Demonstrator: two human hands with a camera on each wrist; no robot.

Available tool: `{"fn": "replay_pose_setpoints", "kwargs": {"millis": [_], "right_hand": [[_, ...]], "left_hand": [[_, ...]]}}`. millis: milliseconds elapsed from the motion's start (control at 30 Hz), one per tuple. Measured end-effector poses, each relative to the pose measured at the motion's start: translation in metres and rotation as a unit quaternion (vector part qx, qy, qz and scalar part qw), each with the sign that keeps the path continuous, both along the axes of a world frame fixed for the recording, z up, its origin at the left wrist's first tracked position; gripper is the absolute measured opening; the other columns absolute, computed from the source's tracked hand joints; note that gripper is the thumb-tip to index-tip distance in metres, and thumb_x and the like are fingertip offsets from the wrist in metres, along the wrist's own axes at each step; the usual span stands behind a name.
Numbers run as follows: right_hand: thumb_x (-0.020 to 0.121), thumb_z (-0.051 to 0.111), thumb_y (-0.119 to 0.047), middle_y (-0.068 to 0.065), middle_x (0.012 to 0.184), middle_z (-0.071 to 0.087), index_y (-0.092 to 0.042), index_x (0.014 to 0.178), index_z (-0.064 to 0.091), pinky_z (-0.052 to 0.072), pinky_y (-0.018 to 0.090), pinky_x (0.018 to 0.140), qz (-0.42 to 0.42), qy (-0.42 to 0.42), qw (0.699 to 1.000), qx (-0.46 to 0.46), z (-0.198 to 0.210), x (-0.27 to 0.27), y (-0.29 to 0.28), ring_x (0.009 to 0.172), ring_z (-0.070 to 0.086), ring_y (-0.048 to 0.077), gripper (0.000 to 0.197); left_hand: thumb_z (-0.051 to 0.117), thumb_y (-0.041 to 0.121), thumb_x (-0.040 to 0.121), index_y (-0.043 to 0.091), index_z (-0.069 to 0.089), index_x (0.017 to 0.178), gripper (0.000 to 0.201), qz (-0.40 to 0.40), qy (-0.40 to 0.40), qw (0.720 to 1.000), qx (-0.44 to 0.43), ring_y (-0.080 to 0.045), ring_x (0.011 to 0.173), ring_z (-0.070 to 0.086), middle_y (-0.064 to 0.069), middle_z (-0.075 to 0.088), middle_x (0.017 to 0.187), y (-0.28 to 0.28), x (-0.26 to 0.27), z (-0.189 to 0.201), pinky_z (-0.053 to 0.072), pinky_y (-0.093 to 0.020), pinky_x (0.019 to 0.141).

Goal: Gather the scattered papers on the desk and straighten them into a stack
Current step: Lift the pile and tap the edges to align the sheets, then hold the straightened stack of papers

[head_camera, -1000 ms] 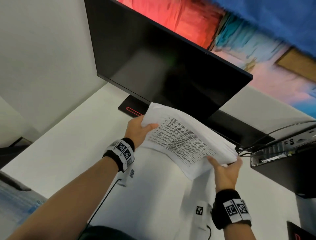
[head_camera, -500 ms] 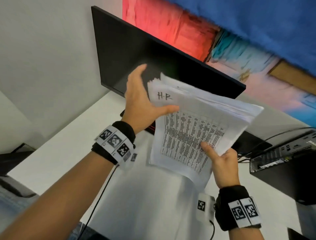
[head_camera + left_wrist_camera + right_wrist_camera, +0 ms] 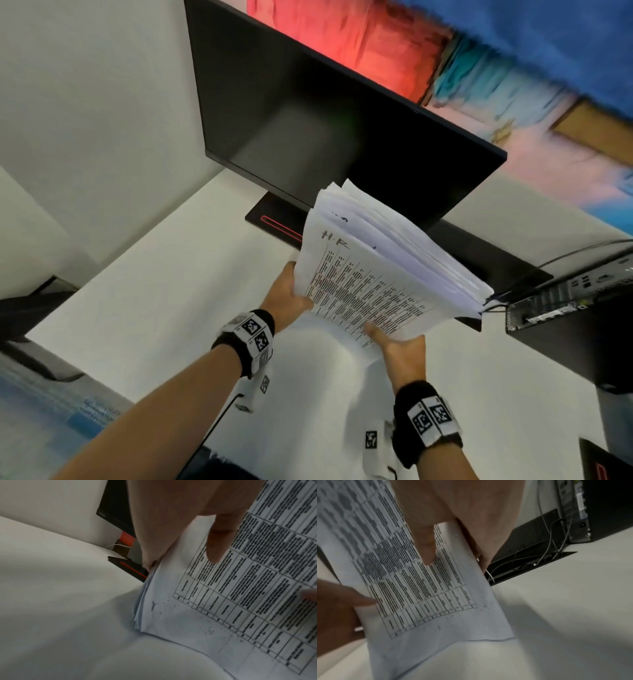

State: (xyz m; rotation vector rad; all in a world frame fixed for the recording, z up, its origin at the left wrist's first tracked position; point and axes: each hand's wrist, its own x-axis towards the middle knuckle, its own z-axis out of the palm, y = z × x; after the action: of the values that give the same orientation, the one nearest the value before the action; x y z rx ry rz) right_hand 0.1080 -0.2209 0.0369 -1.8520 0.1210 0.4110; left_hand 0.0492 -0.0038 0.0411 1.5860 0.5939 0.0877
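A thick stack of white papers is held tilted above the white desk, in front of the monitor. Its top sheet carries a printed table and the handwritten letters "H.R". The far edges fan out unevenly. My left hand grips the stack's left edge, thumb on the top sheet and fingers behind. My right hand grips the near lower edge, thumb on the printed sheet and fingers underneath. The stack's lower corner hangs close to the desk; I cannot tell if it touches.
A large black monitor stands just behind the papers on a base with a red stripe. A black computer box with cables sits at the right. Bare white desk lies under and to the left of my hands.
The stack has come down from an upright hold toward the desk and leans away. My left hand slid from the top left corner down to the left edge. My right hand dropped lower.
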Motion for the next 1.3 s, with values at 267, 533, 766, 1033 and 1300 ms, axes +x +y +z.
{"fn": "replay_pose_setpoints", "kwargs": {"millis": [267, 533, 766, 1033, 1300], "right_hand": [[0.076, 0.085, -0.007, -0.007, 0.095, 0.079, -0.019, 0.1, 0.073, 0.058, 0.026, 0.084, 0.012, -0.059, 0.997, 0.048, 0.02, 0.0, -0.003, 0.083, 0.075, -0.002, 0.029], [0.073, 0.086, -0.006, -0.019, 0.103, 0.075, -0.033, 0.112, 0.062, 0.05, 0.013, 0.082, 0.064, -0.059, 0.992, 0.09, 0.02, 0.0, -0.003, 0.089, 0.069, -0.014, 0.053], [0.078, 0.084, -0.024, -0.011, 0.105, 0.074, -0.024, 0.108, 0.066, 0.056, 0.027, 0.091, 0.035, -0.076, 0.994, 0.075, 0.017, 0.007, -0.003, 0.095, 0.071, -0.005, 0.035], [0.076, 0.083, -0.03, 0.007, 0.116, 0.077, -0.012, 0.121, 0.071, 0.052, 0.053, 0.101, 0.097, -0.028, 0.988, 0.113, 0.032, 0.011, -0.007, 0.11, 0.072, 0.029, 0.051], [0.084, 0.079, -0.015, 0.003, 0.074, 0.075, -0.01, 0.086, 0.071, 0.06, 0.034, 0.073, 0.17, 0.051, 0.984, 0.036, -0.019, -0.007, 0.05, 0.07, 0.073, 0.02, 0.01]], "left_hand": [[0.084, 0.042, 0.068, 0.022, 0.052, 0.125, 0.068, 0.027, -0.186, 0.98, -0.059, 0.002, 0.1, 0.068, 0.009, 0.069, 0.114, 0.001, 0.0, 0.072, 0.057, -0.019, 0.08], [0.065, 0.051, 0.083, 0.016, 0.055, 0.088, 0.037, 0.141, -0.192, 0.97, -0.041, -0.011, 0.069, 0.057, 0.002, 0.058, 0.079, -0.007, 0.032, 0.131, 0.053, -0.028, 0.067], [0.066, 0.05, 0.083, 0.019, 0.047, 0.1, 0.04, 0.117, -0.205, 0.969, -0.077, -0.016, 0.082, 0.062, -0.001, 0.06, 0.095, -0.006, 0.033, 0.135, 0.057, -0.036, 0.077], [0.057, 0.044, 0.094, 0.019, 0.045, 0.142, 0.056, -0.113, -0.037, 0.993, 0.003, -0.004, 0.111, 0.061, 0.006, 0.06, 0.134, 0.028, -0.007, 0.045, 0.05, -0.019, 0.086], [0.056, 0.028, 0.1, 0.016, 0.059, 0.116, 0.02, 0.033, 0.031, 0.995, 0.092, -0.022, 0.086, 0.068, -0.001, 0.069, 0.101, 0.061, -0.059, -0.022, 0.054, -0.028, 0.068]]}}
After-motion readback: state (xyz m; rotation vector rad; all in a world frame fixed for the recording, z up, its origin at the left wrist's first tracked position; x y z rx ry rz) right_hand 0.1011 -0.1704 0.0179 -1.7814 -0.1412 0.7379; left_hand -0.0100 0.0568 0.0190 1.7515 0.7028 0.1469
